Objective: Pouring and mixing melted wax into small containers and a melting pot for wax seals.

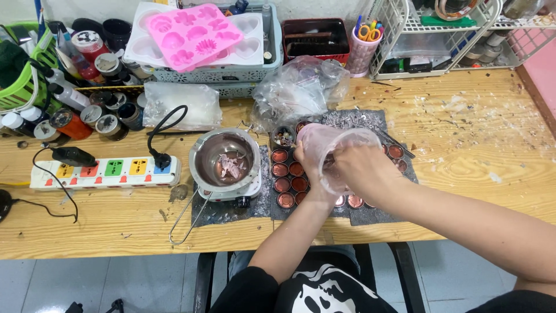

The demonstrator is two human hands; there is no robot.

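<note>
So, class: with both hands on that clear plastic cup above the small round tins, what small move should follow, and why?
Probably tip the plastic cup slightly further toward the round tins: the left hand steadies it, the right hand reaches inside, directly above them.

Both hands meet over the dark mat point(370, 215) on the wooden table: the left hand point(310, 165) grips a clear plastic cup point(336, 145), and the right hand point(362, 168) reaches into its mouth. Small round copper-coloured tins point(288, 184) sit on the mat under the cup. Just left of the mat, a metal melting pot point(225, 159) holds pinkish lumps.
</note>
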